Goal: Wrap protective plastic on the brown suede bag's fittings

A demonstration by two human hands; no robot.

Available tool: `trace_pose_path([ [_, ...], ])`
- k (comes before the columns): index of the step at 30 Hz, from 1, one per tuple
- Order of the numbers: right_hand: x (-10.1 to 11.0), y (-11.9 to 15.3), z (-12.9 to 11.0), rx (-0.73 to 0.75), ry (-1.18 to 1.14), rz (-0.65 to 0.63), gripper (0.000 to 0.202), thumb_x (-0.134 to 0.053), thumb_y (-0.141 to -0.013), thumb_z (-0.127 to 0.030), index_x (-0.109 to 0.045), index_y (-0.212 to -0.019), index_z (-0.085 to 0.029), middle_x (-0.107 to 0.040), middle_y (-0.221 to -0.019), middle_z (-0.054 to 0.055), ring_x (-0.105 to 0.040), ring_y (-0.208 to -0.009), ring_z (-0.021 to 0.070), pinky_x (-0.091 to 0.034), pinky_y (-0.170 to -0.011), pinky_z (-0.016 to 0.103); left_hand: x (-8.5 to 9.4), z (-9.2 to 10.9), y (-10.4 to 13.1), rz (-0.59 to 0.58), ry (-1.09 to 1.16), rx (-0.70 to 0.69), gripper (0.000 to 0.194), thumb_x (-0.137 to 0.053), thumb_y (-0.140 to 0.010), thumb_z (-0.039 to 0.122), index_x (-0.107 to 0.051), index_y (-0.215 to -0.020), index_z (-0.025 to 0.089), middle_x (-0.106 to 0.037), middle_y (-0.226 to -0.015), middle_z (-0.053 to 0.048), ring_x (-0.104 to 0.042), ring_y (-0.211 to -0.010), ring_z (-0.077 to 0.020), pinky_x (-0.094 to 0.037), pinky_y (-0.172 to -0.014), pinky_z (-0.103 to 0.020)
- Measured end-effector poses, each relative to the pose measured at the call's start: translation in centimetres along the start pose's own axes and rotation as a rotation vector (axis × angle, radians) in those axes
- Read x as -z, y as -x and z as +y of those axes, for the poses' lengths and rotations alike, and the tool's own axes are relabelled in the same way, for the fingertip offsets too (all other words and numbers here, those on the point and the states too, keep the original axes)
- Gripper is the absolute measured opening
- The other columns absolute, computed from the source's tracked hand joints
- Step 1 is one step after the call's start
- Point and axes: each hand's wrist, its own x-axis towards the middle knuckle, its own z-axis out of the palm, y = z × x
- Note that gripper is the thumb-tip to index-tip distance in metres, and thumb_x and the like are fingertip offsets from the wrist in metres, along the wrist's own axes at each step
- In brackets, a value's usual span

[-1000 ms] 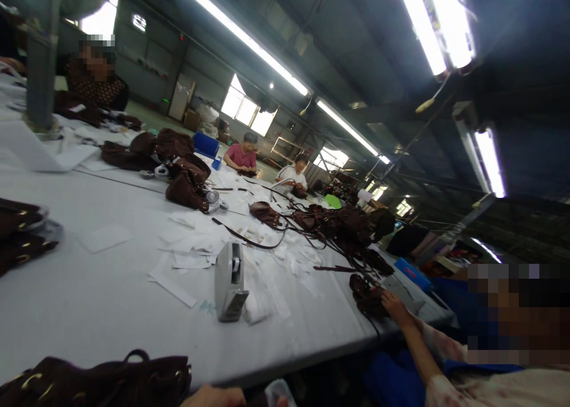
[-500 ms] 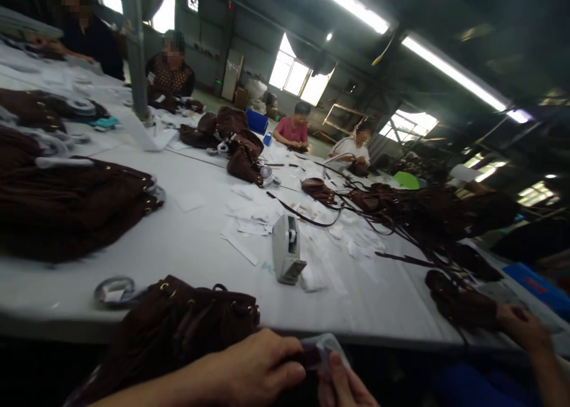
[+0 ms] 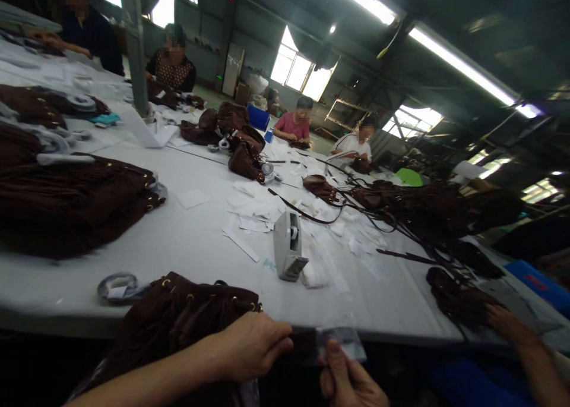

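My left hand (image 3: 253, 349) reaches across the front of a dark brown drawstring bag (image 3: 191, 306) with gold eyelets, its fingers closed on the end of a dark brown strap (image 3: 305, 339). The strap runs toward my right hand (image 3: 351, 377), which pinches a piece of clear plastic wrap (image 3: 350, 340) between thumb and fingers. The strap's far end is at or under the plastic; exactly how they meet is hard to see. Beside the bag, at the table edge, lies a plastic-wrapped coil (image 3: 118, 288) with a white label.
A grey tape dispenser (image 3: 288, 246) stands on the white table (image 3: 187, 240) among paper scraps (image 3: 252, 223). Stacked brown bags (image 3: 75, 205) lie at left, more bags and straps (image 3: 409, 211) at right. A co-worker's hand (image 3: 503, 321) touches a bag at far right; several people sit across.
My left hand has drawn slightly left, away from my right hand. The plastic now lies flatter and more spread out at the right fingers. The co-worker's hand has shifted left on the bag.
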Motion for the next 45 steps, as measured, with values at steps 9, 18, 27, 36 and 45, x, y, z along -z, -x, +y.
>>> trace_pose_path([
  [9,-1.9,0.5,1.9,-0.149,-0.209,-0.163,0.047,-0.087,-0.049,-0.053,-0.064,-0.051,-0.012,-0.044,-0.039,-0.005,-0.030,-0.036,0.0025,-0.021,-0.036,0.018,1.4,-1.1,-0.1,-0.003,0.056,-0.101,0.022,-0.058,-0.088,0.039,-0.059,-0.103,0.023,-0.069,-0.096,-0.003,-0.063,-0.090,-0.0213,-0.044,-0.082,-0.031],
  [18,-1.9,-1.7,-0.4,-0.075,-0.328,0.052,0.037,-0.092,-0.044,-0.036,-0.070,-0.059,-0.011,-0.055,-0.047,-0.002,-0.037,-0.040,0.0028,-0.029,-0.035,0.015,2.3,-5.5,1.1,-0.020,0.081,0.048,0.026,-0.063,-0.074,0.018,-0.064,-0.100,0.023,-0.068,-0.097,-0.002,-0.060,-0.091,-0.0194,-0.045,-0.080,-0.028],
  [27,-2.2,-2.5,0.0,-0.020,-0.290,0.053,0.035,-0.090,-0.050,-0.037,-0.071,-0.064,-0.011,-0.056,-0.050,-0.003,-0.038,-0.042,0.0035,-0.030,-0.037,0.017,1.8,-5.0,1.5,-0.060,0.172,0.018,0.013,-0.059,-0.084,0.026,-0.064,-0.096,0.023,-0.068,-0.093,-0.001,-0.059,-0.094,-0.0204,-0.032,-0.097,-0.036],
  [36,-3.5,-1.3,2.1,-0.053,-0.226,-0.097,0.040,-0.083,-0.062,-0.048,-0.064,-0.062,-0.012,-0.054,-0.055,-0.004,-0.035,-0.044,0.0040,-0.029,-0.041,0.020,1.6,-5.5,2.1,-0.070,0.200,0.046,0.020,-0.054,-0.086,0.026,-0.065,-0.102,0.021,-0.069,-0.094,-0.003,-0.059,-0.093,-0.0204,-0.041,-0.086,-0.028],
  [45,-3.0,-1.3,2.0,0.022,0.004,-0.166,0.053,-0.068,-0.073,-0.061,-0.051,-0.050,-0.016,-0.041,-0.046,-0.006,-0.035,-0.049,0.0081,-0.029,-0.048,0.023,1.4,-5.5,2.2,-0.117,0.202,0.006,0.020,-0.053,-0.086,0.024,-0.068,-0.099,0.021,-0.071,-0.092,-0.004,-0.061,-0.088,-0.0201,-0.043,-0.081,-0.027],
])
